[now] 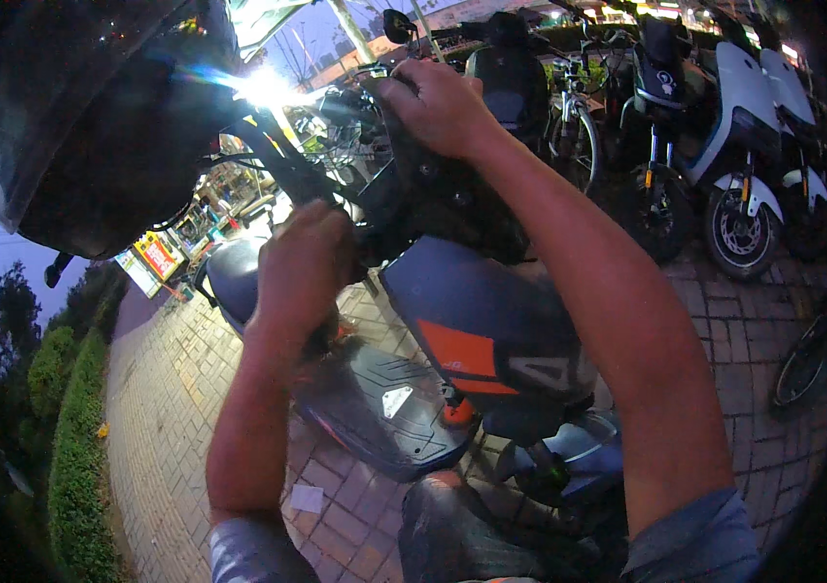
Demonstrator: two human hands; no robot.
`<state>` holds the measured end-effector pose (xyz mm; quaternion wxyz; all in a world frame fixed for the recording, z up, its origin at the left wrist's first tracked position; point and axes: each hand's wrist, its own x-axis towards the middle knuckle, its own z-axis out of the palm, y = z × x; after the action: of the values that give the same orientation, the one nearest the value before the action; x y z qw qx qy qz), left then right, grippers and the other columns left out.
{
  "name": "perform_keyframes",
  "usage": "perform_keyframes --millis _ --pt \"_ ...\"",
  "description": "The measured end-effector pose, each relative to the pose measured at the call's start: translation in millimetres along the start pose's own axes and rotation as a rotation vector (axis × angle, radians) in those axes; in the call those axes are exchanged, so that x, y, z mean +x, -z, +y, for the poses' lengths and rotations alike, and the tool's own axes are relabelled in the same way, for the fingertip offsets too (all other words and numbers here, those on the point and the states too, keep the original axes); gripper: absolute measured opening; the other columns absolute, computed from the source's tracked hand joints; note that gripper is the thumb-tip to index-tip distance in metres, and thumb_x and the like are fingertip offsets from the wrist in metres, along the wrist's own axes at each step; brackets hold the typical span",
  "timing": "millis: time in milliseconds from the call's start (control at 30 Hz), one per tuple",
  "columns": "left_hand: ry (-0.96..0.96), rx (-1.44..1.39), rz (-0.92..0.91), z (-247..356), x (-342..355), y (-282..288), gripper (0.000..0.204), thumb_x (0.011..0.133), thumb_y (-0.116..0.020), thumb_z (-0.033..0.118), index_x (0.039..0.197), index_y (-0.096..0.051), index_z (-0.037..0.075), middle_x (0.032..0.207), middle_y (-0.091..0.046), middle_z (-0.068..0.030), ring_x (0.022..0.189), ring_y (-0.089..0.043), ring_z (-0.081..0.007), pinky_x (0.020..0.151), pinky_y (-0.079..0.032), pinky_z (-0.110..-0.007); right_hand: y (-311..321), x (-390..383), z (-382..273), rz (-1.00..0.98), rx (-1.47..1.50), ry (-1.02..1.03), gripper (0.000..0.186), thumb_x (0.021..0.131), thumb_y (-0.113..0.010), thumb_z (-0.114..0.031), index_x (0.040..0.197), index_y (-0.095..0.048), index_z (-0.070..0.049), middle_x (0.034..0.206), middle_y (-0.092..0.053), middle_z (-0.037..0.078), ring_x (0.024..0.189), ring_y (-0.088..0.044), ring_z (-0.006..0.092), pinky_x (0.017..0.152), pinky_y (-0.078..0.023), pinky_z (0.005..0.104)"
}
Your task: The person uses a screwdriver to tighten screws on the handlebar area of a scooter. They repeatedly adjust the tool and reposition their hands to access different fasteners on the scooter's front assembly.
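Observation:
An electric scooter with a dark body and an orange patch point(462, 352) stands tilted across the middle of the picture. My right hand point(438, 105) reaches to its upper part, the fingers bent over the top edge of a dark panel point(452, 199) by the handlebar. Lower and to the left, my left hand point(305, 255) is closed in a fist beside a dark bar point(282, 160); what it may hold is hidden. Below it lie the ribbed footboard point(375, 394) and the dark seat point(234, 272).
Parked scooters point(744, 146) and a bicycle point(574, 146) line the right and back. A glaring lamp point(266, 87) shines at the upper left, under a large dark shape point(112, 126). A hedge point(78, 457) borders the brick paving point(166, 408). A pale paper point(307, 498) lies near my left forearm.

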<state>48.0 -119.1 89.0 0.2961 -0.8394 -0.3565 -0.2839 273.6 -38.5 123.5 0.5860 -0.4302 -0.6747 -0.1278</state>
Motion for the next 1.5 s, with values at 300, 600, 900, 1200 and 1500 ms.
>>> perform_keyframes --millis 300,600,900,1200,1500 --pt "-0.185 -0.028 -0.134 -19.0 38.8 17.3 0.007 0.079 -0.063 0.014 0.081 -0.065 0.007 0.086 -0.061 -0.0096 0.081 -0.064 -0.0327 0.071 -0.051 -0.044 -6.5 -0.4 -0.9 0.063 0.035 0.031 0.043 0.09 -0.051 -0.043 0.1 -0.064 -0.003 0.099 -0.065 0.018 0.097 -0.06 0.0373 0.083 -0.041 0.0509" --pt "0.125 0.037 0.039 9.2 -29.9 -13.2 0.011 0.079 -0.066 0.011 0.088 -0.061 0.007 0.088 -0.059 -0.0124 0.084 -0.061 -0.0341 0.071 -0.049 -0.043 -6.4 0.8 4.2 0.056 0.022 0.041 0.042 0.09 -0.052 -0.041 0.099 -0.064 -0.002 0.096 -0.065 0.019 0.096 -0.061 0.0377 0.082 -0.043 0.048" --pt "0.278 -0.067 0.253 32.5 -47.4 -48.0 0.013 0.076 -0.068 0.008 0.087 -0.062 0.005 0.084 -0.061 -0.0117 0.075 -0.063 -0.0338 0.064 -0.049 -0.042 -4.2 0.4 4.0 0.045 0.027 0.04 0.045 0.09 -0.051 -0.044 0.098 -0.065 -0.002 0.095 -0.066 0.019 0.096 -0.062 0.0371 0.082 -0.042 0.0493" --pt "0.309 -0.058 0.28 31.2 -46.7 -44.6 0.009 0.076 -0.069 0.008 0.081 -0.062 0.004 0.079 -0.061 -0.0123 0.07 -0.063 -0.0325 0.06 -0.049 -0.04 -4.4 -1.5 2.1 0.054 0.03 0.029 0.045 0.09 -0.05 -0.045 0.099 -0.066 -0.003 0.094 -0.067 0.018 0.094 -0.062 0.0362 0.081 -0.041 0.0506" --pt "0.473 -0.191 0.393 41.6 -51.5 -62.9 0.011 0.077 -0.071 0.009 0.083 -0.066 0.001 0.078 -0.063 -0.0137 0.065 -0.063 -0.0294 0.06 -0.049 -0.038 -5.1 0.0 2.2 0.062 0.034 0.042 0.045 0.09 -0.051 -0.044 0.095 -0.066 -0.002 0.093 -0.066 0.019 0.092 -0.062 0.0382 0.08 -0.043 0.0493"
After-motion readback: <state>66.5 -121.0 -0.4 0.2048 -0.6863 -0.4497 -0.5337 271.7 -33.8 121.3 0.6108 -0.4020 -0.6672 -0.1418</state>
